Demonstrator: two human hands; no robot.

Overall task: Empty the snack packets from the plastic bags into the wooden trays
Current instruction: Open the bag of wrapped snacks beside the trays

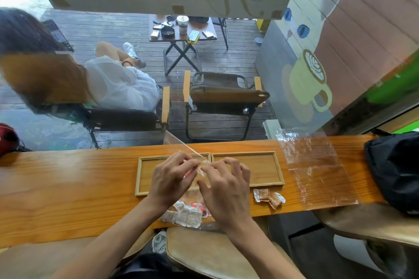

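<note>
Left hand (172, 179) and right hand (223, 186) both pinching mouth of clear plastic bag (200, 169) over left shallow rectangular wooden tray (145, 172); white-wrapped snack packets (188, 214) inside bag at desk (68, 188) edge

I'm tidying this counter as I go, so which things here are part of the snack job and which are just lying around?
Part of the job: the plastic bag gripped by the left hand and right hand, left tray, right tray, white packets, brown packets, flat empty bag.

Lying about: black bag.
</note>
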